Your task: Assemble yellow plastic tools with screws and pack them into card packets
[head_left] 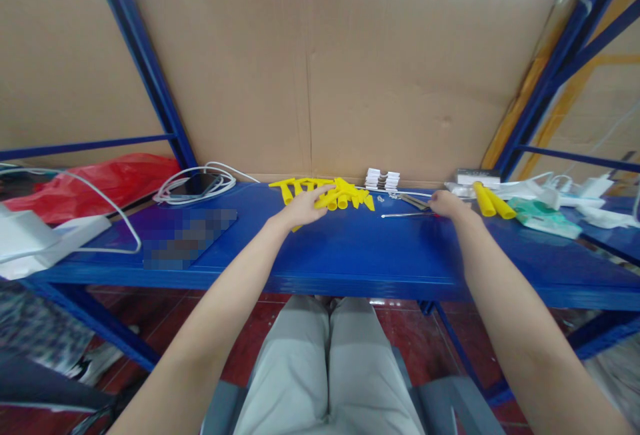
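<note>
My left hand reaches over a pile of yellow plastic pieces, fingers stretched out and apart, touching the pile's left part. One yellow piece shows between its thumb and fingers; I see no firm grip on it. My right hand is low over the table with its fingers curled. From under it a thin metal-shafted tool points left, its handle end hidden apart from a speck of red. Pliers lie just beyond the shaft, close to the fingertips. Tiny metal bits lie beside the pile.
White stacked parts stand by the cardboard wall. On the right lie two yellow tubes, a green packet and white chargers. A coiled white cable, red bag and power strip occupy the left of the blue table.
</note>
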{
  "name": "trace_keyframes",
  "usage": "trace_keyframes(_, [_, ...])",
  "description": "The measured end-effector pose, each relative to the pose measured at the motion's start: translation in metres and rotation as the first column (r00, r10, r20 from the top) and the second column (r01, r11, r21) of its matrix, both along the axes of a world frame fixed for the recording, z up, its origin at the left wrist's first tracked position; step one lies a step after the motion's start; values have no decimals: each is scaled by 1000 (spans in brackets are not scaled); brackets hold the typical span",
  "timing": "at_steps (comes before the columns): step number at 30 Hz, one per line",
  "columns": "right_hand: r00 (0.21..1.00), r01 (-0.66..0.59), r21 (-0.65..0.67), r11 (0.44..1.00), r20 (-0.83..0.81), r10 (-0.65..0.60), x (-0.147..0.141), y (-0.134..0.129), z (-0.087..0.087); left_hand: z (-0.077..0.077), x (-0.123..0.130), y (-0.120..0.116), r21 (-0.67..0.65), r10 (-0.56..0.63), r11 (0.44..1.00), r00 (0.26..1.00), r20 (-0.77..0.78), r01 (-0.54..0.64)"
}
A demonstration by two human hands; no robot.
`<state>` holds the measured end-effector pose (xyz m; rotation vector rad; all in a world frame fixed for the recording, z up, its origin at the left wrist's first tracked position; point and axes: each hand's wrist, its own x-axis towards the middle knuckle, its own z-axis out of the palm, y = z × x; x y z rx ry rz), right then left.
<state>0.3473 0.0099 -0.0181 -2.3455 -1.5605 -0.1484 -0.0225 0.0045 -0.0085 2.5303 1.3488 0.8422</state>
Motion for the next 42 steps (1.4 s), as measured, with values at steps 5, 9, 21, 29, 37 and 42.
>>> trace_keyframes(5, [996, 86, -59, 995, 17, -85, -28, -7, 7, 3, 1, -3, 25, -54, 998, 995, -82, 56])
trace_keyframes(9, [993, 113, -93, 989, 38, -110, -35, -2, 4, 3, 1, -3, -6, -128, 992, 987, -96, 128])
trace_keyframes(21, [996, 76, -99, 992, 52, -71, -24, 13, -7, 1, 5, -8, -56, -122, 992, 981, -152, 115])
trace_keyframes(29, [997, 25, -35, 999, 72, -22, -17, 20, -14, 4, 9, -15, -106, -159, 984, 969, -189, 141])
trace_keyframes(37, [997, 60, -29, 998, -47, -61, -24, 13, -8, 3, 9, -16, -119, -171, 982, 966, -196, 149])
trace_keyframes(42, [989, 67, -26, 997, -131, -70, -27, 9, -5, 2, 8, -15, -127, -182, 979, 965, -187, 160])
